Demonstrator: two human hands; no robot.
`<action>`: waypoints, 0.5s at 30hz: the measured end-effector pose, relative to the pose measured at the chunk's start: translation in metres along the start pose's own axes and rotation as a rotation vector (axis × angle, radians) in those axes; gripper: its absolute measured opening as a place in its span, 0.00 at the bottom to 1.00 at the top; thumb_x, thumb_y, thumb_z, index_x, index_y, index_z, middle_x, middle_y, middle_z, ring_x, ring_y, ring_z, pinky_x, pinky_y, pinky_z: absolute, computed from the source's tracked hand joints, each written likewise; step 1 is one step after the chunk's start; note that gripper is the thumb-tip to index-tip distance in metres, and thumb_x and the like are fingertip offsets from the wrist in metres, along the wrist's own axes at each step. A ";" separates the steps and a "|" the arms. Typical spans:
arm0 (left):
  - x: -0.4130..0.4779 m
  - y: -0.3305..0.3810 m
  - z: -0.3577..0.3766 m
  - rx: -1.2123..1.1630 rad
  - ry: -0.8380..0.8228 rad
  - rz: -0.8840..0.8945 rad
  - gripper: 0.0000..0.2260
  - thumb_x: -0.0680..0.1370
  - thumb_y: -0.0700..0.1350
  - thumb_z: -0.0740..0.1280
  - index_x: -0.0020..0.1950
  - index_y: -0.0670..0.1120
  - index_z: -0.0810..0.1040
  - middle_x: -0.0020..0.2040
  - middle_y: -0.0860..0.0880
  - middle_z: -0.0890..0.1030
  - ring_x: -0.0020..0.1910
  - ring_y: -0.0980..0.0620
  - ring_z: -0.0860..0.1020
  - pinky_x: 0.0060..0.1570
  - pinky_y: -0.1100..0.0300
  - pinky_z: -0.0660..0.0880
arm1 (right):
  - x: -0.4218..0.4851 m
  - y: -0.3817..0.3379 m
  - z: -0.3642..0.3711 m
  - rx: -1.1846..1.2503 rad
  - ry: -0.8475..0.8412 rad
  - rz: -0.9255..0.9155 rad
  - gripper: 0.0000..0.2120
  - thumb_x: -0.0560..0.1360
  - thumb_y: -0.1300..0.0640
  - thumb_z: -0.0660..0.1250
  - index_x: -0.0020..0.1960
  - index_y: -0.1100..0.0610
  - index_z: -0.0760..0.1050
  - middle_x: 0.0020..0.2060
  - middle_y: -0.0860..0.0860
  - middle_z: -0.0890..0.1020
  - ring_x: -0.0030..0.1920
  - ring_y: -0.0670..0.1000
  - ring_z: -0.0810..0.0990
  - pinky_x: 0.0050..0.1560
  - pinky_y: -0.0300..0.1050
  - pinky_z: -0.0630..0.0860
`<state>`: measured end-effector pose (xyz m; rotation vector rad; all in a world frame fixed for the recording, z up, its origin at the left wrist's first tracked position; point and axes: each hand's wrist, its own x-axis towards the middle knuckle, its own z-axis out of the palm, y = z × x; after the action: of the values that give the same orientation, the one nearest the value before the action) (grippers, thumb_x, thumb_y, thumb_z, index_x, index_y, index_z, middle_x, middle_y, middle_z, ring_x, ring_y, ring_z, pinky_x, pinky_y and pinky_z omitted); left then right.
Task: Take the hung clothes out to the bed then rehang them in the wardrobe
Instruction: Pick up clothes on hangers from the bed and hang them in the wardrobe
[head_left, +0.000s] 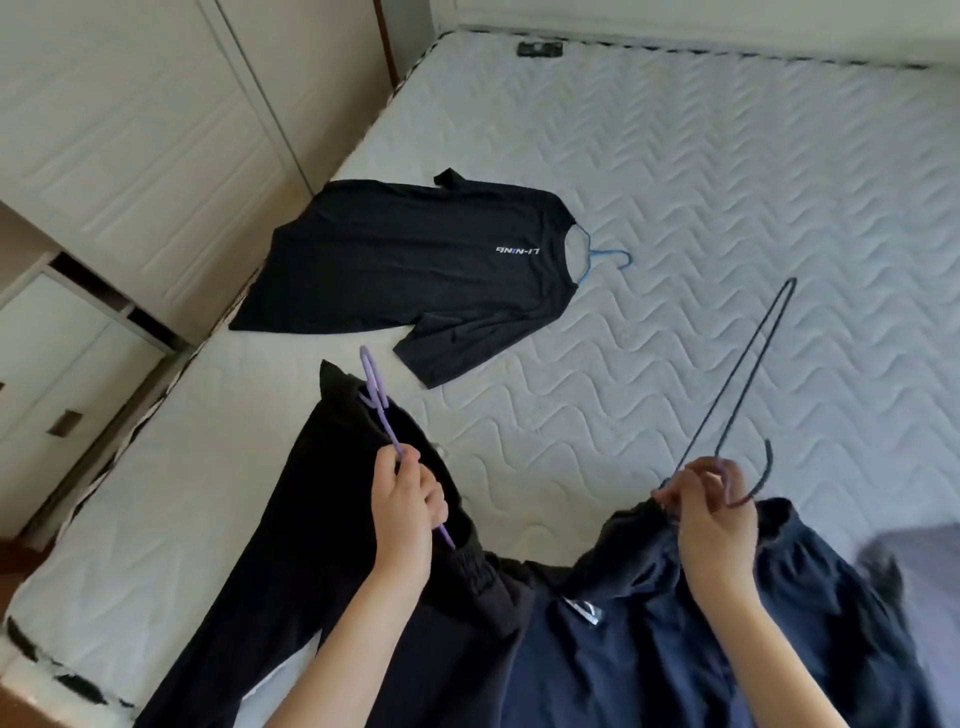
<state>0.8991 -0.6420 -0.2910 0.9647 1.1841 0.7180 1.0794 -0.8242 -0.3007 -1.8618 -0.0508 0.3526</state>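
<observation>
Evidently limp and light, the black garment and navy garment carry best by their stiff hangers: left hand grips the purple hanger, right hand grips the wire hanger.

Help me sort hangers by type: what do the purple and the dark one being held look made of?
Purple hanger: probably plastic, a thick matte lilac rod. Dark hanger: seemingly thin coated metal wire, given its slim, tightly bent loop; the coating is unsure.

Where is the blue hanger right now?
In the head view, the blue hanger lies mid-bed on the white mattress, poking out of the collar of the black T-shirt.
</observation>
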 end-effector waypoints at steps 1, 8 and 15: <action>-0.012 0.017 0.000 -0.007 -0.007 0.014 0.10 0.83 0.42 0.54 0.42 0.45 0.65 0.27 0.52 0.59 0.22 0.56 0.56 0.20 0.63 0.55 | -0.009 -0.016 -0.008 -0.015 -0.003 -0.002 0.07 0.77 0.67 0.58 0.43 0.57 0.70 0.31 0.55 0.80 0.33 0.52 0.80 0.36 0.36 0.75; -0.055 0.061 -0.015 -0.001 -0.033 0.037 0.09 0.83 0.42 0.53 0.44 0.45 0.65 0.29 0.50 0.60 0.19 0.57 0.57 0.19 0.65 0.56 | -0.053 -0.031 -0.057 -0.063 0.090 0.277 0.06 0.81 0.65 0.53 0.47 0.62 0.67 0.37 0.60 0.80 0.28 0.49 0.82 0.32 0.39 0.80; -0.067 -0.003 -0.049 0.111 -0.097 -0.064 0.11 0.84 0.41 0.53 0.42 0.46 0.66 0.30 0.49 0.58 0.18 0.59 0.57 0.20 0.66 0.54 | -0.090 0.057 -0.078 0.031 0.131 0.612 0.07 0.82 0.65 0.53 0.46 0.61 0.66 0.39 0.63 0.76 0.33 0.60 0.81 0.44 0.59 0.82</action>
<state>0.8349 -0.6904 -0.2696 1.0380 1.1736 0.5525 1.0065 -0.9338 -0.3134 -1.8341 0.6204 0.6422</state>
